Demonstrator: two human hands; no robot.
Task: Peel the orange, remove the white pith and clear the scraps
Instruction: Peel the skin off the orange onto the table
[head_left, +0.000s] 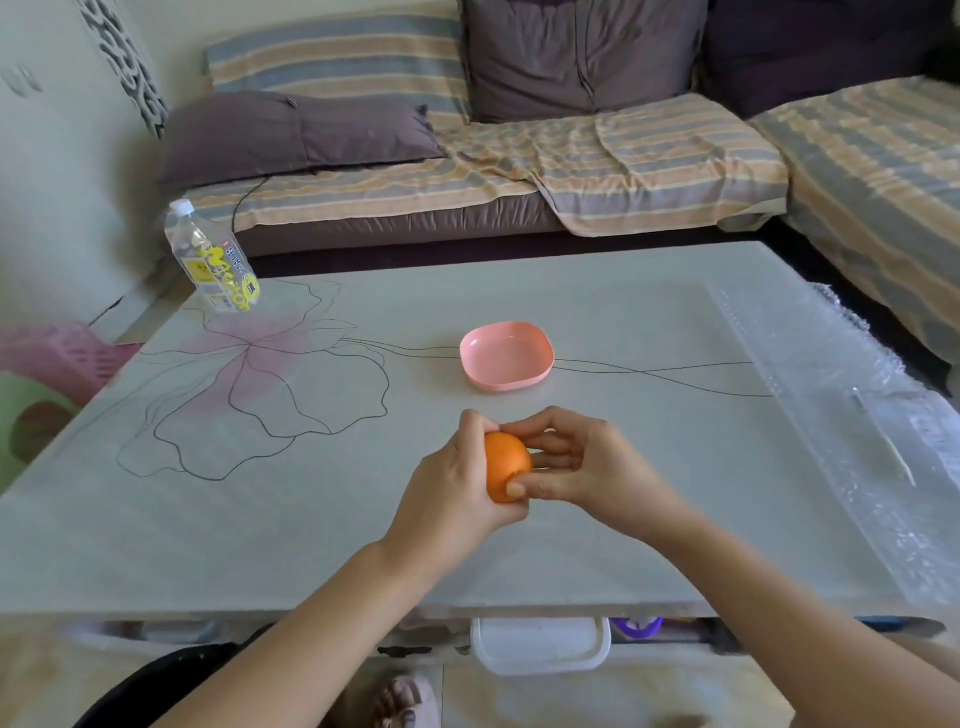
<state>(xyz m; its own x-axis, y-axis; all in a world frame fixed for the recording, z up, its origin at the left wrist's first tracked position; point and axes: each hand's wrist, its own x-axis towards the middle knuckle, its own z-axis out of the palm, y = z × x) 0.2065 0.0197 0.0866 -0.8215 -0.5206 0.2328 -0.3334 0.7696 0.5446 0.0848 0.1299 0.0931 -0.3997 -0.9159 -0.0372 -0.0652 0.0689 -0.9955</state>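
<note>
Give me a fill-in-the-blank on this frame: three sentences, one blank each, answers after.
1. The left hand and right hand both grip the orange; the empty dish beyond it is ____ in colour.
2. The plastic bottle stands near the far ____ corner of the table.
3. The number of hands touching the orange is ____.
Answers: pink; left; two.

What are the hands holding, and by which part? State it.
The orange: the left hand cups its left side, the right hand grips its right side.
</note>
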